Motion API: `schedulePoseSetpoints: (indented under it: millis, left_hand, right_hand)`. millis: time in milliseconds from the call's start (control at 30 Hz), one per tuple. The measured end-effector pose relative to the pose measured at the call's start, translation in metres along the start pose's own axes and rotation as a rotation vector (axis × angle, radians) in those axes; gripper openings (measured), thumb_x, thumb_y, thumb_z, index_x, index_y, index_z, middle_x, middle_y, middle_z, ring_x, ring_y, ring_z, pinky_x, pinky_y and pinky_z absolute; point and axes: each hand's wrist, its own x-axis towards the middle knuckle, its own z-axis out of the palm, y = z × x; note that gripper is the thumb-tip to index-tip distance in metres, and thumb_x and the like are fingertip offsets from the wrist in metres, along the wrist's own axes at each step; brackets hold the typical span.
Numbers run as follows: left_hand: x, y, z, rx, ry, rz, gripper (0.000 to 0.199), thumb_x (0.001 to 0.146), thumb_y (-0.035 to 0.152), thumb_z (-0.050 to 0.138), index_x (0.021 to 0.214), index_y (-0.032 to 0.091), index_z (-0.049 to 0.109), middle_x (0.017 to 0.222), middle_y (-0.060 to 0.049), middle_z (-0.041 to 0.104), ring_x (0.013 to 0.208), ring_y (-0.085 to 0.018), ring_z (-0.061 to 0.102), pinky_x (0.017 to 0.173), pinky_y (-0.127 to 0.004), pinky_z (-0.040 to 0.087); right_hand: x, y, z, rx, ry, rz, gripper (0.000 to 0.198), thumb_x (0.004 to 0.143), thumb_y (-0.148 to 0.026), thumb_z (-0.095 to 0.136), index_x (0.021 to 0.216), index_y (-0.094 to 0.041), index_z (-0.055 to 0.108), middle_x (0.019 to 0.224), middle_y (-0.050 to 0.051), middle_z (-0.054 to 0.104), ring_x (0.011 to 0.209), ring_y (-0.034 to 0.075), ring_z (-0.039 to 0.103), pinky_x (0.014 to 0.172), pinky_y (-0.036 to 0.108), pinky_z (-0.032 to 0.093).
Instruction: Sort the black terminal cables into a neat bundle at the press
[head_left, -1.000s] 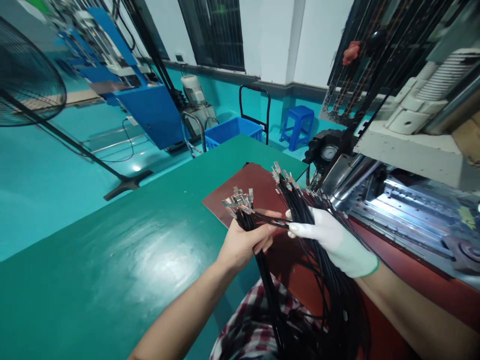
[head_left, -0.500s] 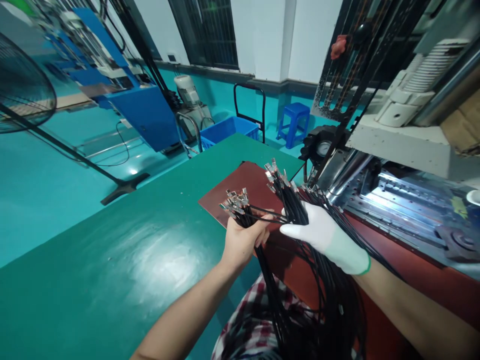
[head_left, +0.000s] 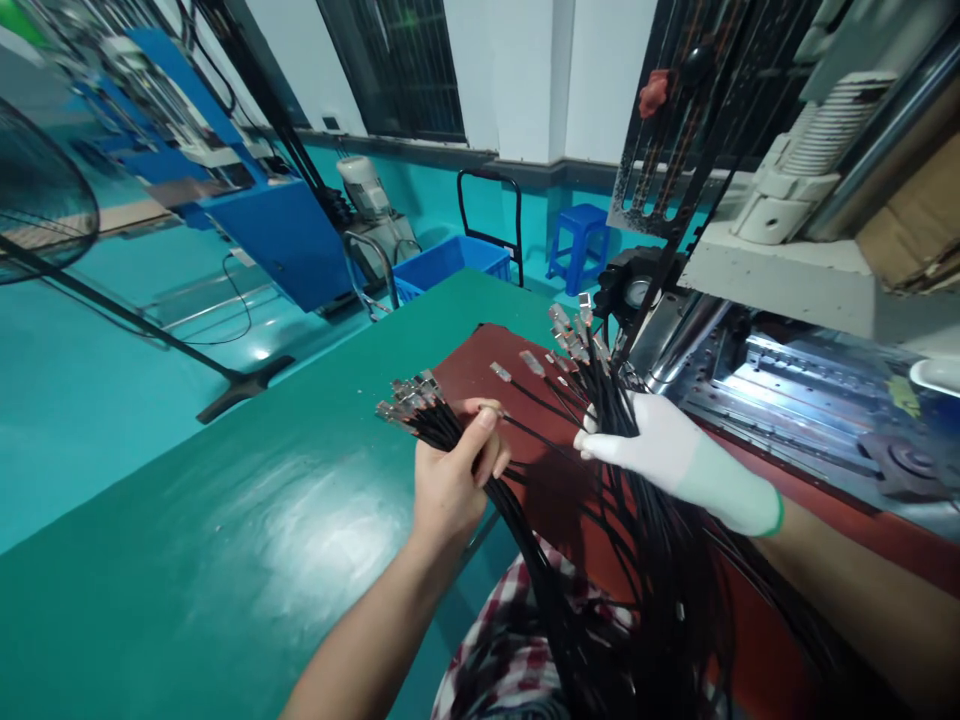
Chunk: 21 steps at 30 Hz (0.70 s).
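My bare left hand [head_left: 457, 470] is closed around a bundle of black cables [head_left: 517, 525] with shiny metal-and-clear plugs [head_left: 412, 395] at their ends. Its thumb and forefinger pinch a single cable that runs toward the other bundle. My right hand [head_left: 660, 445], in a white glove with a green cuff, grips a second, thicker bundle of black cables [head_left: 615, 400]. The plugs [head_left: 574, 335] of that bundle fan out above the glove, two of them leaning left on separate cables. Both bundles hang down over my lap, where their lower ends merge in shadow.
Below my hands lies a reddish-brown mat [head_left: 480, 350] on a green table [head_left: 225, 530]. A machine with a metal bed [head_left: 795, 370] stands close on the right. Beyond the table are a blue crate [head_left: 450, 265], a blue stool [head_left: 579, 245] and a fan stand [head_left: 244, 385].
My left hand has moved left with its bundle, away from the right one. Two cables have come apart from the right bundle and lean left. My right hand has shifted slightly right.
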Motion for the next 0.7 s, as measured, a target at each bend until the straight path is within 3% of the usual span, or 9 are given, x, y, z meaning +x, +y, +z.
schedulePoseSetpoints:
  millis: [67,200,367,567,700]
  left_hand:
    - [0.001,0.005,0.000,-0.018,0.014,0.004,0.016,0.071,0.020,0.076,0.080,0.013,0.065,0.076,-0.001,0.067,0.030,0.003,0.032,0.035,-0.015,0.028]
    - [0.005,0.009,0.001,-0.075,0.013,0.013,0.014,0.073,0.019,0.075,0.082,0.014,0.065,0.074,0.002,0.065,0.031,0.003,0.031,0.034,-0.014,0.029]
    - [0.006,0.009,0.005,-0.091,0.018,-0.010,0.018,0.074,0.020,0.075,0.085,0.015,0.062,0.074,0.003,0.064,0.032,0.003,0.030,0.035,-0.015,0.029]
    - [0.006,0.005,0.005,-0.098,-0.020,-0.023,0.023,0.074,0.024,0.076,0.089,0.016,0.059,0.067,0.006,0.057,0.032,0.003,0.028,0.037,-0.016,0.030]
    - [0.004,-0.004,0.002,-0.048,-0.192,-0.106,0.020,0.080,0.029,0.071,0.091,0.014,0.063,0.045,0.011,0.035,0.033,0.000,0.022,0.038,-0.017,0.028]
  right_hand:
    - [-0.002,0.002,-0.002,0.058,-0.053,0.003,0.018,0.075,-0.033,0.065,0.082,-0.016,0.064,0.079,0.004,0.069,0.076,0.020,0.063,0.072,0.030,0.046]
    - [-0.003,0.000,0.000,0.115,-0.181,0.032,0.018,0.078,-0.035,0.064,0.082,-0.018,0.060,0.077,0.003,0.069,0.077,0.020,0.064,0.076,0.032,0.046]
    - [-0.001,-0.004,0.006,0.033,-0.262,-0.040,0.016,0.080,-0.032,0.061,0.075,-0.018,0.057,0.076,0.001,0.067,0.078,0.019,0.063,0.075,0.030,0.042]
    - [0.001,0.002,0.013,0.156,-0.208,0.012,0.017,0.079,-0.029,0.063,0.079,-0.019,0.050,0.073,-0.001,0.064,0.075,0.017,0.062,0.073,0.029,0.043]
    - [0.000,0.006,0.016,0.173,-0.140,0.055,0.018,0.077,-0.029,0.065,0.079,-0.018,0.051,0.071,-0.002,0.062,0.074,0.017,0.062,0.072,0.029,0.044]
